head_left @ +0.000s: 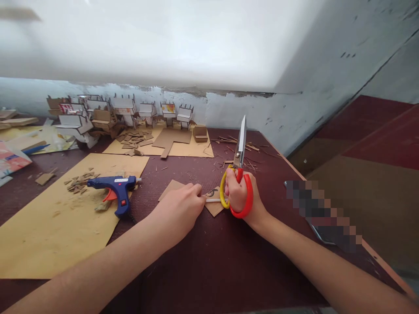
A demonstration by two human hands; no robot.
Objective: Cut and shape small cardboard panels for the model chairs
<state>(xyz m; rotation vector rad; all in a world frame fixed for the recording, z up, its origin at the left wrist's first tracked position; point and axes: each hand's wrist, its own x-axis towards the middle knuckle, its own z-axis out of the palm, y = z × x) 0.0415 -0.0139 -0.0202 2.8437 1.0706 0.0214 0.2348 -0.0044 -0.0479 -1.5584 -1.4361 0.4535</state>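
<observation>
My right hand (238, 192) is closed round the red and yellow handles of a pair of scissors (241, 146), its blades together and pointing up. My left hand (180, 208) is closed at the near end of a thin white strip (213, 200); its fingertips are partly hidden. The strip runs across toward my right hand, over a piece of brown cardboard (214, 211) with dark print. Another cardboard piece (171, 189) shows behind my left hand. A blue glue gun (122, 192) with an orange trigger lies on the yellow sheet (65, 235) to the left.
Small cardboard chair-like models (185, 115) stand along the wall. Cardboard scraps (134, 139) and a flat cardboard piece (173, 139) lie on a second yellow sheet (196, 149). Thin offcuts (248, 146) lie at the back right. A pixelated dark object (319, 213) rests near the table's right edge.
</observation>
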